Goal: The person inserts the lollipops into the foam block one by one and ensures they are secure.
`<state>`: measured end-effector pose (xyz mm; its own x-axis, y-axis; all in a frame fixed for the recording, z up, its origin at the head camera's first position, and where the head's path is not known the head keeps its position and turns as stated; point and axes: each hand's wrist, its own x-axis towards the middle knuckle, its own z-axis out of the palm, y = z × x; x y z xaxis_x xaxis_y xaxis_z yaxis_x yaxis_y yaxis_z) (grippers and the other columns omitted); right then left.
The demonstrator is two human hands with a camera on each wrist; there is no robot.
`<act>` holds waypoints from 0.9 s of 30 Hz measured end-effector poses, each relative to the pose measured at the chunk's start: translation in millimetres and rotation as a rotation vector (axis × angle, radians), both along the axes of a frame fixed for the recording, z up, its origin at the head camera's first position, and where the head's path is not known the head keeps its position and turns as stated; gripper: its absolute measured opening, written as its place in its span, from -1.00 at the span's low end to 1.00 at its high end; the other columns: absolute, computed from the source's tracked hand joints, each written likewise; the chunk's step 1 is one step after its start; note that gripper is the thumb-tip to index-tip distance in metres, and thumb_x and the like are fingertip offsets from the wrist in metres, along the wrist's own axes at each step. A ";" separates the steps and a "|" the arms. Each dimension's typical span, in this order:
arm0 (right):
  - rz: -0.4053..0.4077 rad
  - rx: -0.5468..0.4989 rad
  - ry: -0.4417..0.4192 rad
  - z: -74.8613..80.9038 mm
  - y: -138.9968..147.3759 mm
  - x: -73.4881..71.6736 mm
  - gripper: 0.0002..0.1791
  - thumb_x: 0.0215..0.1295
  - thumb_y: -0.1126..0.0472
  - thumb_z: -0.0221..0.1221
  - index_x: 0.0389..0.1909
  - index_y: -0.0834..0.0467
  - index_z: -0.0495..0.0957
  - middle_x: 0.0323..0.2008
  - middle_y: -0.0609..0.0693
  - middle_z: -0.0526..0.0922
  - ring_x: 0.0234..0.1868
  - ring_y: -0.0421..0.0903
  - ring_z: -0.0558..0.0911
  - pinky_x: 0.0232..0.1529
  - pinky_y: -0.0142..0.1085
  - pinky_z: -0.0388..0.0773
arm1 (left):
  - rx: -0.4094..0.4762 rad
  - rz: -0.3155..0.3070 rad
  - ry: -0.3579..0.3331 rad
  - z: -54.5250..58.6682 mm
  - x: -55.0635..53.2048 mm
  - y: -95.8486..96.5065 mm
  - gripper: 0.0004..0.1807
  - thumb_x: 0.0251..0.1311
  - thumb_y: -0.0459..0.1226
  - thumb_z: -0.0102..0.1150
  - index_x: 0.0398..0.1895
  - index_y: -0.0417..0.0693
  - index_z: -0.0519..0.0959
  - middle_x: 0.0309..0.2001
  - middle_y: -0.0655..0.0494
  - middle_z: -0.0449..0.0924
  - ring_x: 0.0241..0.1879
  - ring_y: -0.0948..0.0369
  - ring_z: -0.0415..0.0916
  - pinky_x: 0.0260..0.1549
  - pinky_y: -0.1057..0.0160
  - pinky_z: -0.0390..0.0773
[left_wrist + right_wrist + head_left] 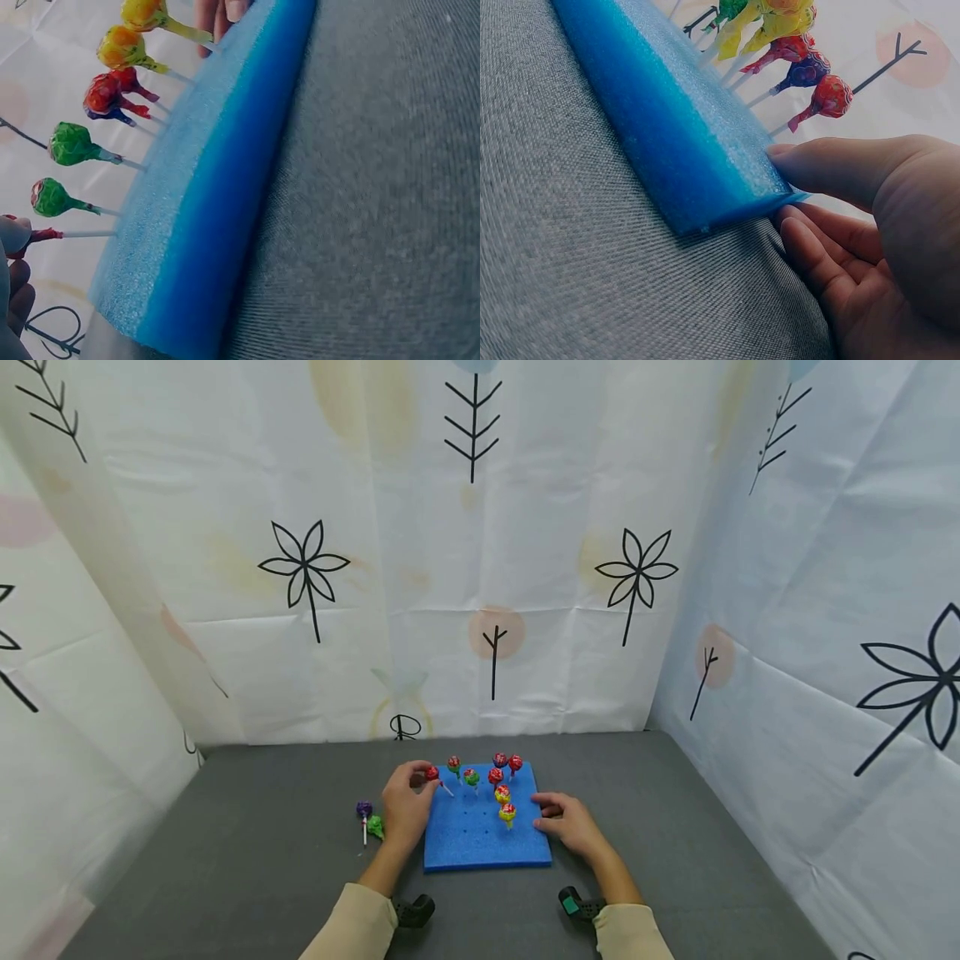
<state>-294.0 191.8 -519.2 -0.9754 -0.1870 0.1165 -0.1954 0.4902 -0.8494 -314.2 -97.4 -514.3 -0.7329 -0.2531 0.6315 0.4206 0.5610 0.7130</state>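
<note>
My left hand point(407, 803) is at the back left of a blue foam board point(457, 852), with thumb and fingers pinching a red-wrapped lollipop point(432, 773) by its head. In the left wrist view the white stick of this lollipop meets the board's top surface. Beside it, a green-and-red lollipop point(453, 763) and a green lollipop point(471, 776) stand upright in the board. At the right edge my right hand point(572, 823) holds the board, its thumb point(825, 166) on top and its fingers curled at the side.
Red lollipops point(515, 763) and yellow lollipops point(507, 812) stand in a column on the board's right half. Small holes mark the board's front middle. A purple lollipop point(364, 810) and a green lollipop point(376, 826) lie on the grey table point(285, 852), left of the board. Patterned white curtains point(525, 552) surround the table.
</note>
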 end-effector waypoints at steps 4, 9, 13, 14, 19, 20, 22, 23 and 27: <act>0.010 0.013 0.007 -0.2 -0.2 -0.4 -0.59 0.21 0.33 0.31 0.10 0.25 0.57 -0.02 0.09 0.61 -0.09 0.00 0.57 -0.03 -0.02 0.52 | -0.089 -0.005 0.042 1.1 1.4 0.9 -0.70 -0.06 -0.44 0.49 -0.24 -0.09 0.63 -0.25 0.05 0.60 -0.33 0.09 0.57 -0.32 0.06 0.58; 0.022 0.010 0.016 -0.3 0.0 -0.8 -0.58 0.21 0.33 0.31 0.11 0.26 0.57 -0.01 0.10 0.61 -0.08 0.01 0.57 -0.04 -0.02 0.52 | -0.174 -0.004 0.048 1.8 4.0 1.8 -0.69 -0.05 -0.42 0.49 -0.21 -0.07 0.63 -0.20 0.05 0.60 -0.30 0.09 0.59 -0.31 0.07 0.59; 0.021 0.006 0.015 -0.3 0.7 -0.7 -0.59 0.22 0.33 0.30 0.11 0.25 0.57 -0.01 0.11 0.61 -0.08 0.02 0.57 -0.03 -0.01 0.51 | -0.221 -0.011 0.068 3.2 2.9 2.6 -0.67 -0.06 -0.42 0.49 -0.20 -0.06 0.63 -0.21 0.06 0.61 -0.29 0.12 0.57 -0.31 0.08 0.58; 0.021 0.009 0.015 -0.4 1.0 -0.5 -0.59 0.22 0.33 0.30 0.11 0.25 0.57 -0.01 0.11 0.61 -0.08 0.02 0.57 -0.03 -0.01 0.51 | -0.230 -0.018 0.077 3.8 2.6 3.1 -0.67 -0.07 -0.42 0.49 -0.20 -0.07 0.64 -0.22 0.06 0.61 -0.30 0.11 0.57 -0.32 0.08 0.58; 0.019 0.018 0.019 -1.4 2.8 0.4 -0.59 0.23 0.32 0.30 0.11 0.26 0.56 -0.02 0.12 0.60 -0.08 0.03 0.58 -0.04 0.00 0.52 | -0.311 -0.041 0.089 7.4 1.6 6.9 -0.70 -0.06 -0.40 0.50 -0.22 -0.04 0.65 -0.24 0.08 0.63 -0.28 0.12 0.55 -0.32 0.07 0.57; 0.016 0.020 0.020 -1.6 3.0 0.6 -0.59 0.23 0.32 0.30 0.11 0.26 0.56 -0.02 0.12 0.61 -0.08 0.03 0.58 -0.04 -0.01 0.52 | -0.323 -0.047 0.088 7.8 1.2 7.8 -0.70 -0.06 -0.40 0.50 -0.22 -0.04 0.66 -0.24 0.08 0.63 -0.28 0.12 0.55 -0.32 0.07 0.57; 0.014 0.017 0.020 -1.5 3.1 0.8 -0.59 0.23 0.31 0.30 0.11 0.25 0.56 -0.03 0.11 0.61 -0.08 0.03 0.58 -0.04 -0.02 0.52 | -0.343 -0.055 0.077 8.3 0.5 9.3 -0.69 -0.06 -0.40 0.50 -0.20 -0.04 0.66 -0.24 0.08 0.64 -0.26 0.12 0.54 -0.30 0.08 0.56; 0.016 0.017 0.020 -1.5 3.0 0.8 -0.59 0.23 0.31 0.30 0.11 0.25 0.56 -0.02 0.11 0.60 -0.08 0.03 0.58 -0.04 -0.02 0.52 | -0.350 -0.056 0.070 8.2 0.2 9.9 -0.68 -0.05 -0.39 0.50 -0.19 -0.03 0.66 -0.24 0.08 0.64 -0.26 0.13 0.54 -0.29 0.08 0.55; 0.025 0.019 0.023 -0.8 1.7 0.9 -0.58 0.22 0.30 0.31 0.11 0.27 0.56 -0.02 0.12 0.61 -0.08 0.03 0.58 -0.04 -0.02 0.52 | -0.353 -0.057 0.050 7.7 -0.1 10.9 -0.68 -0.05 -0.38 0.50 -0.17 -0.03 0.66 -0.22 0.08 0.64 -0.25 0.13 0.53 -0.28 0.08 0.54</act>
<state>-293.1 193.5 -520.0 -0.9675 -0.2136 0.1351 -0.2273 0.5012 -0.8350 -314.3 -86.5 -506.6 -0.7059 0.0274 0.7078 0.4875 0.7437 0.4574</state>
